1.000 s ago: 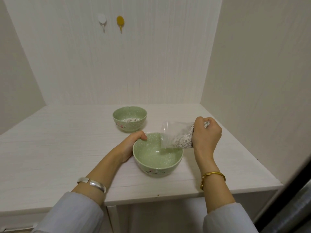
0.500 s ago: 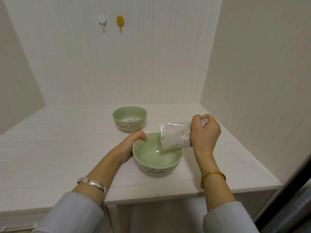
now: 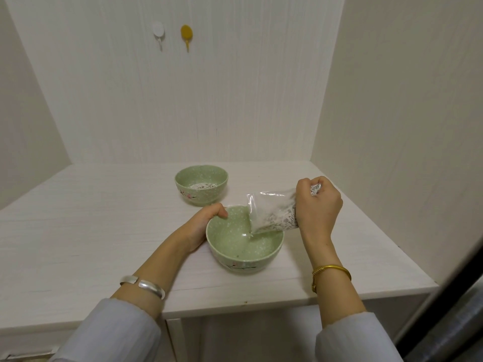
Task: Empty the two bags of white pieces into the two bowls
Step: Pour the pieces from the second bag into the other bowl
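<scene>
Bag (image 3: 269, 212) of white pieces, clear and crinkled, slanted mouth-down toward our near bowl (image 3: 243, 257), fisted shut in our right hand (image 3: 317, 210); left hand (image 3: 201, 226) gripped the rim.

Right hand (image 3: 317, 205) is covering the closed end of the clear bag (image 3: 271, 212). Left hand (image 3: 202, 226) fingers are hiding behind the near bowl (image 3: 244, 253) rim. Both sleeves are running off the bottom edge. Bench (image 3: 78, 231) is cutting off at left.
</scene>
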A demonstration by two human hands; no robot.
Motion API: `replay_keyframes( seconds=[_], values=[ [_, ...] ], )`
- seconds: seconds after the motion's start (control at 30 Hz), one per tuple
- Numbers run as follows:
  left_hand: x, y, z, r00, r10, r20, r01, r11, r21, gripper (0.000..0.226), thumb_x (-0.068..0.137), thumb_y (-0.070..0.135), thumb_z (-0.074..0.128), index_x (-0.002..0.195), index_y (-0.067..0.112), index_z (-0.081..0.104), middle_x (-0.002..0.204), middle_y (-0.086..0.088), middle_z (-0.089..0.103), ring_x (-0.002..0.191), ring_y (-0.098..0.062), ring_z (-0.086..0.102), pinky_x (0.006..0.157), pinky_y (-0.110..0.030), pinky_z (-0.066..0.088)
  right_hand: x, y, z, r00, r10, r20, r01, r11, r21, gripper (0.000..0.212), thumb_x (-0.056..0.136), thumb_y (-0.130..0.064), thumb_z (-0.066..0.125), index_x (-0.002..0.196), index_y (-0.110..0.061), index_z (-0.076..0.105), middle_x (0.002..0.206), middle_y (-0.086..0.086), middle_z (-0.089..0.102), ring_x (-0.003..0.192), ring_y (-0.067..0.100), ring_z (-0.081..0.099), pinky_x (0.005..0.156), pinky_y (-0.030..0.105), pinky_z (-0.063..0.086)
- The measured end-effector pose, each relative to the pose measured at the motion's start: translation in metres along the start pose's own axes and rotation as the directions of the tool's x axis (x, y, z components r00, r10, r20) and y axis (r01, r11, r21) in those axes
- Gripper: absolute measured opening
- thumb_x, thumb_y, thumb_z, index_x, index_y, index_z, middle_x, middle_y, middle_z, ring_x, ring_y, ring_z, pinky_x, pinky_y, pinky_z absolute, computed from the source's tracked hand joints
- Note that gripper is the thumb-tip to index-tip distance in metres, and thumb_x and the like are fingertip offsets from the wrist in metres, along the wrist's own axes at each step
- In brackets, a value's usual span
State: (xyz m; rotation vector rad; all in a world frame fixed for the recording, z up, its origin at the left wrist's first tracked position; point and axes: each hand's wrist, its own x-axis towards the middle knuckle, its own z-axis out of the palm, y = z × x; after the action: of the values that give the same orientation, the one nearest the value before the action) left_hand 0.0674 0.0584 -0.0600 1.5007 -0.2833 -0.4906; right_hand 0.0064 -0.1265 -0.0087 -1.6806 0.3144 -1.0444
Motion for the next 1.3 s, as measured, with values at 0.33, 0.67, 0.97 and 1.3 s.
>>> replay_keyframes(
  seconds=[0.33, 0.67, 0.97, 1.3],
  values=[
    [0.0004, -0.0005, -0.0006, 1.000, -0.004, -0.016, 0.004, 1.000, 0.009, 0.028, 0.060, 0.025, 0.046, 0.077, 0.010, 0.063, 0.066, -0.003, 0.068, 0.064, -0.017, 0.062, 0.064, -0.029, 0.048, 0.0021, 0.0006, -0.0002, 1.000, -0.023, 0.015, 0.024, 0.998, -0.058, 0.036, 0.084, -0.014, 0.052, 0.053, -0.022, 0.036, 0.046, -0.005, 0.029, 0.040, 0.009, 0.033, 0.042, 0.016, 0.028],
    [0.0008, -0.0003, -0.0005, 1.000, -0.008, -0.021, 0.008, 1.000, 0.004, 0.029, 0.059, 0.024, 0.046, 0.079, 0.009, 0.061, 0.066, -0.003, 0.066, 0.064, -0.017, 0.062, 0.062, -0.026, 0.049, 0.0020, -0.0004, -0.0004, 0.999, -0.020, 0.027, 0.023, 0.996, -0.091, 0.034, 0.084, -0.015, 0.053, 0.055, -0.019, 0.037, 0.044, -0.004, 0.030, 0.044, 0.013, 0.027, 0.041, 0.019, 0.024],
    [0.0013, -0.0012, -0.0011, 0.999, -0.020, -0.028, 0.020, 1.000, 0.007, 0.034, 0.060, 0.026, 0.046, 0.084, 0.008, 0.062, 0.075, -0.007, 0.066, 0.072, -0.021, 0.061, 0.068, -0.031, 0.048, 0.0009, -0.0014, -0.0006, 0.999, -0.020, 0.033, 0.024, 0.993, -0.114, 0.021, 0.085, -0.015, 0.052, 0.066, -0.008, 0.046, 0.046, -0.003, 0.033, 0.045, 0.014, 0.029, 0.047, 0.029, 0.025],
    [0.0015, -0.0012, -0.0012, 0.999, -0.017, -0.030, 0.017, 1.000, -0.001, 0.033, 0.060, 0.025, 0.046, 0.083, 0.008, 0.062, 0.074, -0.007, 0.066, 0.071, -0.020, 0.062, 0.069, -0.031, 0.048, 0.0010, -0.0026, -0.0013, 0.999, -0.011, 0.047, 0.017, 0.993, -0.114, 0.020, 0.085, -0.016, 0.052, 0.067, -0.008, 0.047, 0.043, -0.006, 0.036, 0.039, 0.012, 0.034, 0.045, 0.026, 0.026]
  ],
)
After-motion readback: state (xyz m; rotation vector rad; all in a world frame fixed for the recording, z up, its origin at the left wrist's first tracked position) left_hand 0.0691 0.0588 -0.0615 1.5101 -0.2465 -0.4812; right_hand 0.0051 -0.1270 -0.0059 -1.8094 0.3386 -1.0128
